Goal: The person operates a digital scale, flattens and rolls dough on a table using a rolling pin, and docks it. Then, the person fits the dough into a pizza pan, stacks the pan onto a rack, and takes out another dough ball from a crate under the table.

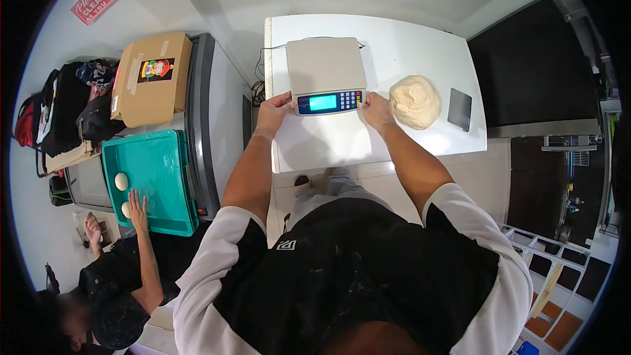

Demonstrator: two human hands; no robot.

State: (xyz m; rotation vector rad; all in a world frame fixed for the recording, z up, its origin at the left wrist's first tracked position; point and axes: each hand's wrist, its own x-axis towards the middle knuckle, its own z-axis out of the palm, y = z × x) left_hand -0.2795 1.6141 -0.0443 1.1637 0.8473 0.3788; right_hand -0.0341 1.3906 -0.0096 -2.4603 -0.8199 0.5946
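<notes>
A digital kitchen scale (325, 66) with a beige platform, a lit blue-green display and a keypad rests on the white table. My left hand (273, 114) grips the scale's front left corner, fingers bent against its side. At the opposite front corner, beside the keypad, my right hand (378, 112) has its fingers closed on the edge; some fingertips are hidden. Nothing lies on the platform. Just right of my right hand sits a large lump of dough (415, 102). A flat grey dough scraper (459, 110) lies beyond it, near the table's right edge.
On the left, another person's hand (137, 210) touches one of two dough balls in a green tray (164, 177). A cardboard box (152, 85) stands behind the tray. A black cable (258, 92) hangs by the white table's (328, 144) left edge.
</notes>
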